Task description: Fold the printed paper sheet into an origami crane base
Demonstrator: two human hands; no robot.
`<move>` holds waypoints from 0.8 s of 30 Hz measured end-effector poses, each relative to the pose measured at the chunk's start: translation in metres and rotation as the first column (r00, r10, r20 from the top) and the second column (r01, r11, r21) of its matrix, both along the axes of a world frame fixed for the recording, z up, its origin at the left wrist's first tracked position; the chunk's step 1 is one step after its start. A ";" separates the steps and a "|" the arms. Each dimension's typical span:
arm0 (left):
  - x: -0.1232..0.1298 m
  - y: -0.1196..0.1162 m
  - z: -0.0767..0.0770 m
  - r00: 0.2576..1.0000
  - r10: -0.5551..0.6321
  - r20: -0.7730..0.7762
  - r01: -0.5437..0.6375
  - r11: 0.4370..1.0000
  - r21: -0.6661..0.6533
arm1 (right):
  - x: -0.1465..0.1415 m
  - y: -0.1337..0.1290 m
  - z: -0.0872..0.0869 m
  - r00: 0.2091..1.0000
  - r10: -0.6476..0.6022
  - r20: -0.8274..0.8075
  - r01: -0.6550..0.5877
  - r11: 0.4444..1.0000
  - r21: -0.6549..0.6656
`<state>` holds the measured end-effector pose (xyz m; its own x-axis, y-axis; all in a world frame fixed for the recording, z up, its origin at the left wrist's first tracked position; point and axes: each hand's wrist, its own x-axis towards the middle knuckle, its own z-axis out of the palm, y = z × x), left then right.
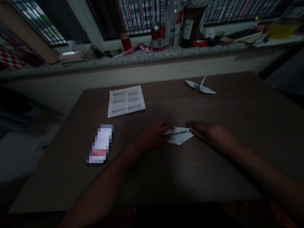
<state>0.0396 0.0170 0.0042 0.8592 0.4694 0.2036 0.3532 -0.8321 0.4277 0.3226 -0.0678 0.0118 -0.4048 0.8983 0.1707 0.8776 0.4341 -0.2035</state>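
A folded piece of printed paper (180, 138), roughly kite-shaped with a dark slit along its middle, lies on the table between my hands. My left hand (158, 134) grips its left end, the thumb on the near side and the fingers over the far side. At the opposite tip, my right hand (206, 133) pinches the paper's pointed corner with fingers pressed together. Toward the back right of the table stands a finished-looking paper crane (200, 87) of the same printed paper, wings spread.
A printed sheet (126, 101) lies at the back left of the brown table (156, 177). Closer in on the left is a phone (101, 144) with a lit, blurred screen. The stone windowsill (171, 54) behind holds a red can (158, 37), bottles and small clutter.
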 end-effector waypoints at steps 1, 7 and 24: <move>0.000 0.000 0.000 1.000 0.003 -0.002 -0.003 1.000 -0.004 | 0.001 0.000 -0.001 1.000 0.009 -0.011 -0.009 1.000 -0.003; 0.000 -0.001 0.001 1.000 0.001 -0.012 -0.001 1.000 -0.017 | 0.007 -0.004 -0.006 0.997 0.044 -0.069 -0.044 0.999 -0.003; -0.001 0.000 -0.001 1.000 -0.025 -0.008 0.024 0.999 -0.037 | 0.014 -0.006 -0.006 0.972 0.079 -0.219 -0.091 0.995 -0.044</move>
<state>0.0382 0.0169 0.0027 0.8721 0.4553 0.1795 0.3367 -0.8243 0.4552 0.3363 -0.0737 0.0055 -0.4387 0.8723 0.2158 0.7702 0.4887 -0.4099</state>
